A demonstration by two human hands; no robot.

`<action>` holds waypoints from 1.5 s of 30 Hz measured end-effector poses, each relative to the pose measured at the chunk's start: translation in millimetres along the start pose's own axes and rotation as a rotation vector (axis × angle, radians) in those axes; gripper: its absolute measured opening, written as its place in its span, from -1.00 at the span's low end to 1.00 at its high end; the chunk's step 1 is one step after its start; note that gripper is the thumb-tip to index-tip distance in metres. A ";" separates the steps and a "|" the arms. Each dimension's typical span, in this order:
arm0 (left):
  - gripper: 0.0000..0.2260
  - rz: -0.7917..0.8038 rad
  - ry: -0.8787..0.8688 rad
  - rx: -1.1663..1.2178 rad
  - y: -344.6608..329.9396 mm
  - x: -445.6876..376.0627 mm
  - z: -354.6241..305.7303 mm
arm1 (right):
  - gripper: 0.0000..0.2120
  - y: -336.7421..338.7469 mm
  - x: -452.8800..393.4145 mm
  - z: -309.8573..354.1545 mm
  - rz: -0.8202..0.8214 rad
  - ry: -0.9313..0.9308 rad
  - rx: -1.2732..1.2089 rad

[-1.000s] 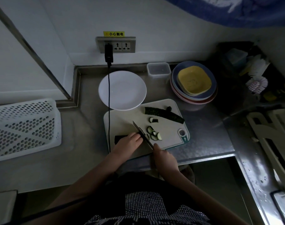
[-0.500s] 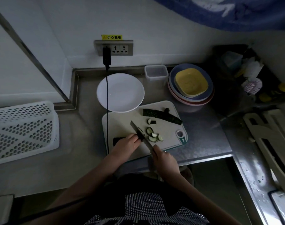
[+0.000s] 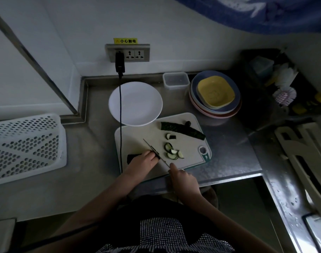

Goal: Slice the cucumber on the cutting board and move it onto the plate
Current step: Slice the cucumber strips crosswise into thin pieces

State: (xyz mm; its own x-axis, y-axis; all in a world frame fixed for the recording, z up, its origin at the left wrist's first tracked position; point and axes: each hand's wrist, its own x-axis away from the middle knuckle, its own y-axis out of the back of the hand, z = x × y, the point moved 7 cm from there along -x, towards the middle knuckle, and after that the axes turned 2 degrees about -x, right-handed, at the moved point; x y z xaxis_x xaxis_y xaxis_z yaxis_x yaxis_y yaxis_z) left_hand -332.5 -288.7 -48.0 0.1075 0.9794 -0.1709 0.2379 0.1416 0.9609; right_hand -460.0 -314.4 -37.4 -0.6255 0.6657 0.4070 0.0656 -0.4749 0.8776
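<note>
Mid-slice on the cutting board (image 3: 137, 136) right now. My left hand (image 3: 143, 161) is curled down over the cucumber piece (image 3: 132, 157) I'm working on, fingers pinning it to the board; only its dark stub pokes out on the far-from-knife side of that hand. My right hand (image 3: 183, 179) is wrapped round the handle of the knife (image 3: 154, 150), index finger stretched along the spine, and the blade sits right up against my left knuckles.

What matters for the next cut: the piece runs roughly crosswise to the blade, and what's left of it lies under and beyond my left hand, away from the knife. So my guess is the left hand creeps back along the piece and the blade follows. Not much margin between edge and fingertips, so I'd go slow.

The cut slices (image 3: 172, 152) are piled just on the other side of the knife. A second long cucumber piece (image 3: 181, 129) lies untouched near the board's back edge. The white plate (image 3: 136, 103) sits just behind the board, overlapping its rim, nothing on it yet. A black cable (image 3: 120, 106) hangs across the plate and the board.
</note>
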 end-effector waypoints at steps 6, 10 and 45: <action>-0.63 -0.001 0.012 0.005 1.2 -0.5 -1.4 | -0.75 -6.5 -2.9 -1.0 0.049 -0.038 0.026; -0.64 0.013 0.033 0.001 3.9 -1.1 -2.2 | -0.71 -6.7 -5.0 -1.9 0.064 -0.062 0.001; -0.59 -0.115 -0.162 0.006 50.2 -36.1 -11.8 | -0.83 14.9 7.1 -25.7 -0.169 -0.208 -0.204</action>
State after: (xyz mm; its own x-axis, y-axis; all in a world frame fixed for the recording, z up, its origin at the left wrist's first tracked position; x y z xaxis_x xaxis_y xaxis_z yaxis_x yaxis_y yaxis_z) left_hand -335.9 -315.3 9.0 0.2334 0.9208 -0.3125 0.2629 0.2497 0.9319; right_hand -483.4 -331.5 -27.9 -0.4408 0.8382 0.3211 -0.1956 -0.4388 0.8770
